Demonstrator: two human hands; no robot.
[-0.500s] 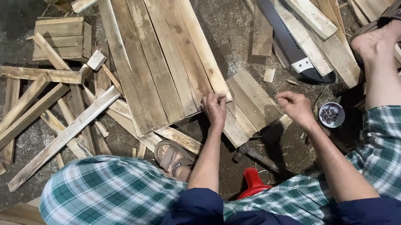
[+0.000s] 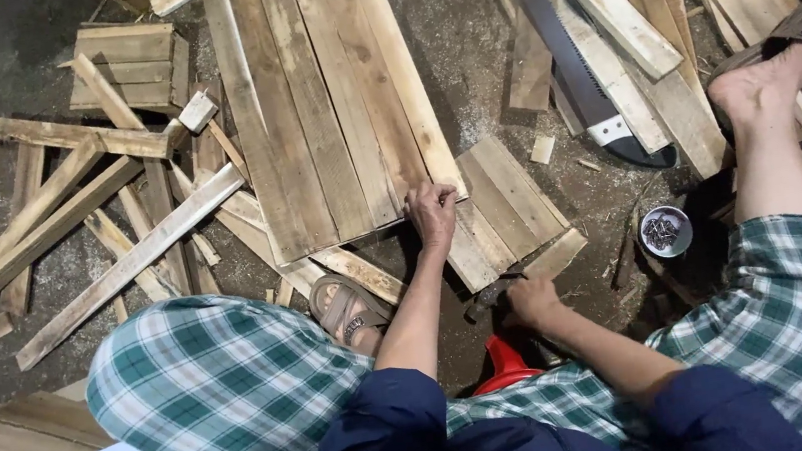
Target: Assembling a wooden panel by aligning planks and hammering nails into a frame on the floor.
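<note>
Head view, looking straight down at a person seated on the ground among scrap wood. The left hand [image 2: 433,214] rests with curled fingers on the near end of a panel of nailed planks [image 2: 327,103], pinching its lower right corner where it overlaps a shorter plank piece [image 2: 504,206]. Half a second ago the right hand [image 2: 533,299] was raised and loosely open beside that shorter piece, near the small tin of nails [image 2: 665,231]. Now it has dropped lower and closer to the body, closed around a dark object that looks like a hammer handle [image 2: 490,296], though shadow hides most of it, so I cannot tell for sure. The left hand has barely moved and keeps the panel pinned.

The panel itself lies in the middle of the ground, its far end reaching the top edge of the picture. A handsaw [image 2: 577,74] lies to its right among long boards, untouched. Loose slats [image 2: 123,262] are scattered toward the left edge. A sandalled foot [image 2: 345,307] sits just under the panel's near end, and a red object [image 2: 505,360] shows between the knees.

Judging by this, the panel is held steady while the right hand takes up a tool.
</note>
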